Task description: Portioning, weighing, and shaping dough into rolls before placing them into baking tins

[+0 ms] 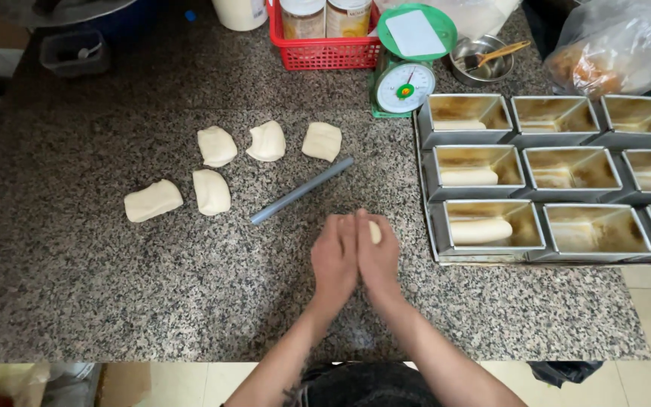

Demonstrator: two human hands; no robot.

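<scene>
My left hand [334, 256] and right hand [377, 252] close around a dough ball [374, 231] beside the tins [484, 226], squeezing it into shape.

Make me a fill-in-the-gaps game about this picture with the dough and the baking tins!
1. Both hands, left hand and right hand, press together around one piece of ____.
2. The number of loose dough pieces lying left of the grey rolling pin is ____.
3. The kitchen scale has a body coloured ____.
4. The jars stand in a basket coloured ____.

Missing words: dough; five; green; red
</scene>
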